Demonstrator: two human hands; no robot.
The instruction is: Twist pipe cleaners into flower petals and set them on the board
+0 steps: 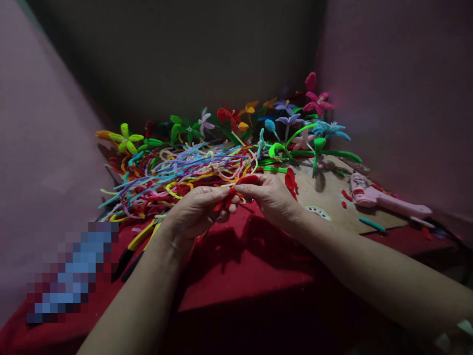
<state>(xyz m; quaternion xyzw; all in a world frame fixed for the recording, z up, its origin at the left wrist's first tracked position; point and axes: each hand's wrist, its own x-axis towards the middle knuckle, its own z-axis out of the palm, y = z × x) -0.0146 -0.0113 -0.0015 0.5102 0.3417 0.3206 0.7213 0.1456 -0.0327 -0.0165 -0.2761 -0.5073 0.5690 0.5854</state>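
Both hands meet over the front of the table, fingers closed on a red pipe-cleaner piece. My left hand [197, 209] pinches its lower end, where short red strands hang below the fingertips. Thumb and fingers of my right hand [275, 197] grip the upper part, a curved red pipe-cleaner petal [248, 180]. The fingers hide where the strands join. Just behind my right hand lies another red looped pipe-cleaner piece [291, 183]. A big heap of multicoloured pipe cleaners [192, 165] spreads behind my left hand.
Yellow-and-black pliers [137, 242] lie left of my left forearm. On a brown board [343, 209] at right rest a pink tool with a handle [391, 199] and cut pieces. Finished pipe-cleaner flowers [290, 118] line the back. A blurred blue object [76, 271] is at far left.
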